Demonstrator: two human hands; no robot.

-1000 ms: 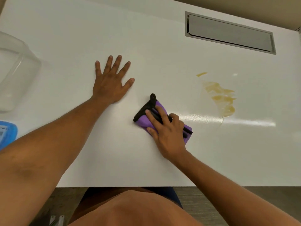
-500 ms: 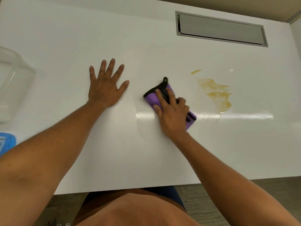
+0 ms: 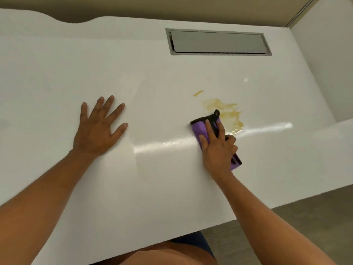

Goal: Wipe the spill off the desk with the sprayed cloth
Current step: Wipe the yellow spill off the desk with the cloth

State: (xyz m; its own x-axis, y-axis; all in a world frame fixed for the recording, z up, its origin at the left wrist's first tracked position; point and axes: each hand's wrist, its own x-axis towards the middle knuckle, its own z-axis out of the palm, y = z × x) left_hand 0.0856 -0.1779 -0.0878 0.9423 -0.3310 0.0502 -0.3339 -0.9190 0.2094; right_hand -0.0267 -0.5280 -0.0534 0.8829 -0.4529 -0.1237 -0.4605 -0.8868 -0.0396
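Note:
A yellowish spill (image 3: 228, 111) lies on the white desk (image 3: 172, 178), right of centre. A folded purple cloth (image 3: 199, 128) with black trim sits flat on the desk, its far corner reaching the spill's near edge. My right hand (image 3: 217, 148) presses down on the cloth and covers most of it. My left hand (image 3: 98, 129) rests flat on the desk well to the left, fingers spread, holding nothing.
A grey cable-tray flap (image 3: 217, 43) is set into the desk at the back right. The desk's near edge (image 3: 248, 217) runs diagonally below my right forearm. A white side panel (image 3: 324, 64) stands at the far right.
My right hand has slid the cloth rightward and away from me until it touches the spill. My left hand stays flat in place. The view has shifted, so the clear container is out of frame.

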